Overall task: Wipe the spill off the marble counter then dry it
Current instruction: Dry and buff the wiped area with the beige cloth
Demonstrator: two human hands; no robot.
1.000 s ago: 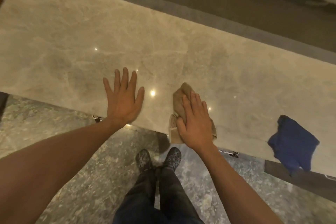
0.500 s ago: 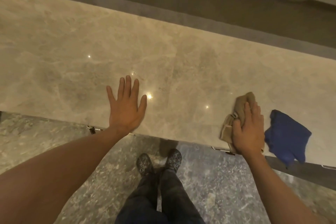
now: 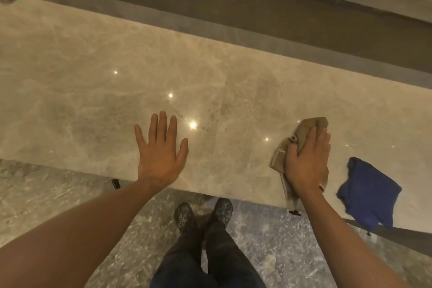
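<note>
No readable text, label or number anywhere (cloths and counter unmarked).

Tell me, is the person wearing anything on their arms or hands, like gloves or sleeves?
No. Both forearms are bare right up to the frame edge, with no sleeves in view. The left hand and right hand have no gloves, and no rings, watch or bracelets show on the fingers or wrists.

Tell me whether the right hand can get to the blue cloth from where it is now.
Probably yes. The right hand presses the tan cloth flat on the counter, and the blue cloth lies just to its right at the counter's edge with nothing between them. It would have to let go of the tan cloth first.
</note>
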